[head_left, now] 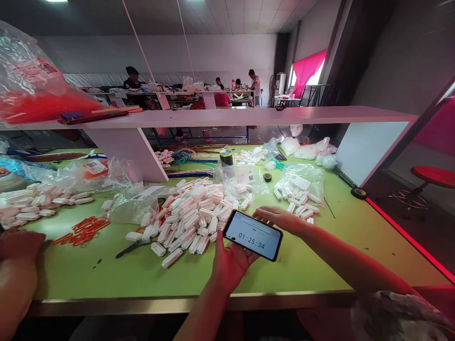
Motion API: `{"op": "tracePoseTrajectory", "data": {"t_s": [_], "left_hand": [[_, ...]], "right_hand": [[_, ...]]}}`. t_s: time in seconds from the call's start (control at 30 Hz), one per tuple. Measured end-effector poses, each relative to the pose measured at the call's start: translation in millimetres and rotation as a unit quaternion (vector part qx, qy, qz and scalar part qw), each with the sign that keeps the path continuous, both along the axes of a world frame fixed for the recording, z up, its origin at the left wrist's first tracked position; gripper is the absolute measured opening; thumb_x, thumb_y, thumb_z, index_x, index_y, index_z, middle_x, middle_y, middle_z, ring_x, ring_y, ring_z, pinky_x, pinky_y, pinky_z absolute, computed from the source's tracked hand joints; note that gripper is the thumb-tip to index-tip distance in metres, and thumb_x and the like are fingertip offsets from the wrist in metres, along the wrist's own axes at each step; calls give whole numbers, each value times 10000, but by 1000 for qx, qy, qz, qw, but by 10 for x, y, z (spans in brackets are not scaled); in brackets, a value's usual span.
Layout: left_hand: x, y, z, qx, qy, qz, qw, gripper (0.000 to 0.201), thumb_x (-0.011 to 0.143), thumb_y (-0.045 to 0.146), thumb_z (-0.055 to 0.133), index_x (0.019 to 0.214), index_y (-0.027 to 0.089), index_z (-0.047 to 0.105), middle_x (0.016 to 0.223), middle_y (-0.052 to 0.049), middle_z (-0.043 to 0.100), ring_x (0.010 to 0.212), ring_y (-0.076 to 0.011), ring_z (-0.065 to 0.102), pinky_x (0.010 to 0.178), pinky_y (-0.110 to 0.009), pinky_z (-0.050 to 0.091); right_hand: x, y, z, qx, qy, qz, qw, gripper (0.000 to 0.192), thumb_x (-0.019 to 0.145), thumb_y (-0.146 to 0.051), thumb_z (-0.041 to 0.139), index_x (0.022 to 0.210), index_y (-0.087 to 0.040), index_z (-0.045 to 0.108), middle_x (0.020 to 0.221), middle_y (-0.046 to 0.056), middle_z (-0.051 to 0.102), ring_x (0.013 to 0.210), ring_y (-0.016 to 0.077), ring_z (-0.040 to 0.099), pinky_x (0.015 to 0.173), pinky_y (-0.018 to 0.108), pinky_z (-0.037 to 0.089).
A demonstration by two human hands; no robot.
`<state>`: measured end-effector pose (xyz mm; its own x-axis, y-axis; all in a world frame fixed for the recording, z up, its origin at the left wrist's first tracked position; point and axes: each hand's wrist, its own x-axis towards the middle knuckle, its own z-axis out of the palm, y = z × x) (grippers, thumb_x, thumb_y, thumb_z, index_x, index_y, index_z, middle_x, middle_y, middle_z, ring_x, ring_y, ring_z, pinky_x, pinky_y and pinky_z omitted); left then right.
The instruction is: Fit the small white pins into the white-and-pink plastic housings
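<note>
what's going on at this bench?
A person at a green table holds a phone in both hands: left hand under it, right hand at its far edge. The screen shows a timer reading 01:25:34. A heap of white connectors lies just beyond the phone, with orange clips to the left and plastic bags behind. Another person's hand rests at the left edge.

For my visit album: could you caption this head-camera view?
Two hands, left hand and right hand, hold a phone showing 01:25:34 over a green table heaped with white connectors.
</note>
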<state>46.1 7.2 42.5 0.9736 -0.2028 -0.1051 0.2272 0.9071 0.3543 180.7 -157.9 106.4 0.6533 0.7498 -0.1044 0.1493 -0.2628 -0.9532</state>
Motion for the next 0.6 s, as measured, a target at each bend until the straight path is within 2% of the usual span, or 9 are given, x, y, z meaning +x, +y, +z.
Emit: {"op": "tracePoseTrajectory", "data": {"t_s": [0.13, 0.27, 0.33, 0.43, 0.5, 0.6], "left_hand": [[82, 182, 68, 9, 2, 34, 999, 766, 941, 718, 339, 1476, 181, 445, 1302, -178, 660, 1236, -347, 597, 1071, -550, 399], [154, 281, 320, 64, 29, 52, 996, 712, 962, 641, 415, 1474, 147, 445, 1299, -165, 665, 1237, -313, 603, 1058, -473, 447], [162, 268, 464, 95, 22, 74, 992, 658, 971, 587, 452, 1458, 145, 471, 1278, -145, 682, 1239, -300, 604, 1061, -445, 454], [161, 198, 614, 129, -4, 103, 986, 560, 968, 507, 516, 1405, 160, 545, 1237, -110, 709, 1248, -296, 599, 1077, -426, 445], [184, 159, 659, 157, 4, 116, 981, 509, 955, 450, 563, 1362, 145, 586, 1194, -101, 729, 1231, -292, 610, 1068, -399, 451], [259, 154, 672, 197, 84, 116, 970, 521, 930, 474, 598, 1303, 110, 620, 1055, -103, 769, 1096, -278, 684, 977, -362, 510]], "right_hand": [[-77, -83, -218, 44, 167, 23, 985, 682, 895, -761, 437, 1049, -166, 733, 948, 91, 748, 856, 231, 704, 781, 352, 561], [-239, 2, -360, 112, 284, 12, 952, 776, 935, -766, 287, 1199, -150, 677, 985, 142, 748, 847, 265, 725, 754, 414, 593], [-324, 74, -403, 147, 299, -15, 943, 807, 946, -762, 215, 1254, -151, 643, 1041, 158, 740, 841, 267, 727, 734, 425, 598], [-437, 181, -481, 188, 299, -70, 933, 847, 932, -783, 182, 1231, -149, 657, 1079, 166, 733, 882, 275, 725, 760, 437, 599], [-502, 244, -548, 204, 310, -102, 923, 846, 923, -794, 190, 1212, -158, 667, 1092, 162, 731, 906, 278, 723, 774, 444, 597], [-570, 307, -626, 212, 338, -121, 909, 808, 925, -790, 221, 1231, -182, 658, 1122, 152, 726, 941, 285, 719, 769, 454, 595]]}}
